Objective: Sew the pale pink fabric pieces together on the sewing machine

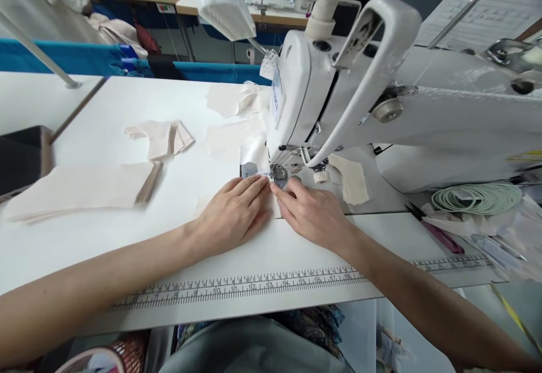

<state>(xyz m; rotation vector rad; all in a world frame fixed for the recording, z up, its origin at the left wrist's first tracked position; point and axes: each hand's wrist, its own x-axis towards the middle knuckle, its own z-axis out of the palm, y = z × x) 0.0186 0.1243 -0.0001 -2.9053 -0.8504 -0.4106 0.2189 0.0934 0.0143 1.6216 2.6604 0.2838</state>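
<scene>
At the sewing machine [292,91], both hands are close to the presser foot [278,174]. My left hand [237,209] lies flat on a small pale fabric piece [275,210], its fingertips just left of the foot. My right hand [315,209] has its fingers bent and its index fingertip on the same piece, close to my left fingertips. They appear to pinch the cloth edge, most of which the hands hide. Behind the foot, more pale cloth [254,150] spreads over the table.
Stacked pale cut pieces [84,189] and a smaller stack [163,139] lie left. A curved cloth piece [350,178] rests under the machine arm. Thread snips [440,235] and coiled pale green cord [476,198] are at right. A printed ruler [249,284] runs along the front edge.
</scene>
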